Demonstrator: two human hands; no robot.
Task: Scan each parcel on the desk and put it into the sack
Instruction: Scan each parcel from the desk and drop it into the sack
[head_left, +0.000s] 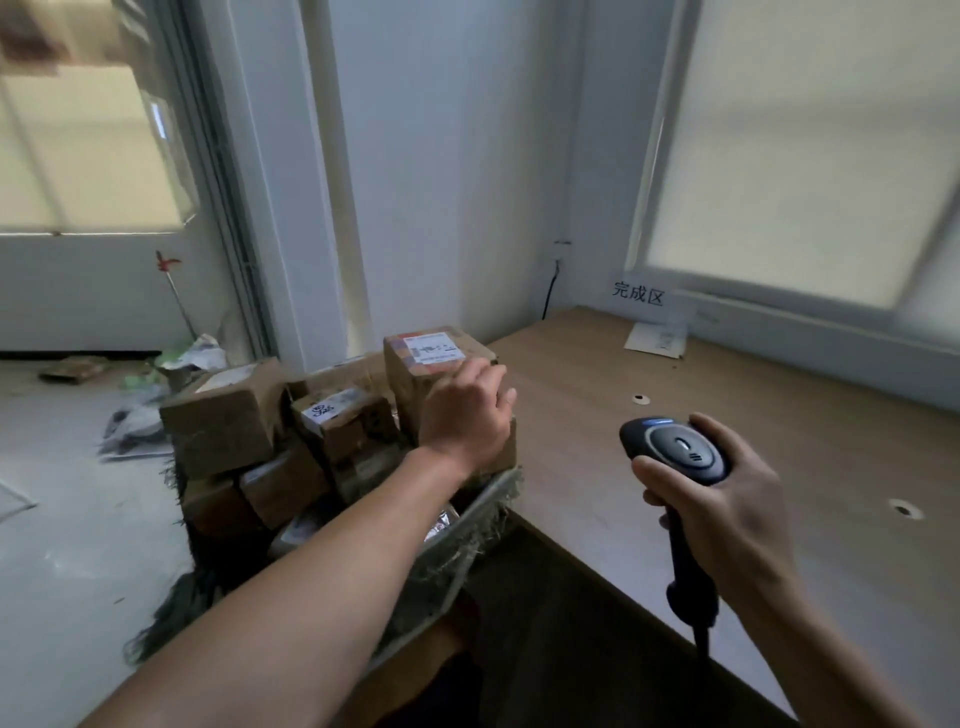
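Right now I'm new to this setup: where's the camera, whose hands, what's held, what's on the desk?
It is one picture, from a camera worn on a person's head, looking forward and down. There is no robot, just two bare hands. The right hand grips a black handheld scanner above the wooden desk. The left hand holds a labelled parcel, fingers curved over its edge. That parcel sits on top of other cardboard parcels piled in a woven sack beside the desk. On the desk a paper sheet lies near the far corner.
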